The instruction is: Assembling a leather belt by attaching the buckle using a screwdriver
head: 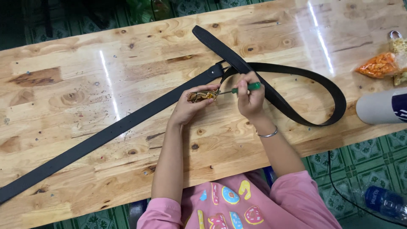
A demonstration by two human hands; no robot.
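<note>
So the left hand (190,108) is pinching a small gold buckle (202,96) between thumb and fingers, closed snug around it and held just above the wooden table (85,106), while the right hand (251,99) is wrapped fully shut around a little screwdriver with a green handle (248,87), tip poking into the end of the buckle. The black belt (127,123) lies flat across the table, its long end running off to the left and its other end looping round behind the right hand; the buckle sits just beside the strap, whether it's touching I can't tell. Biggest risk as I see it: that blade is pointed straight at the left fingertips, so if it skips out of the screw it jabs skin. The buckle is shiny and only gripped at the edges, so it could twist or pop loose under torque. Any tiny screw coming free would probably roll on that glossy top and drop onto the green tiled floor (373,169). A slip could also scratch the gold finish. The snack bags (381,64) and white cylinder (381,106) off to the right are well clear.
</note>
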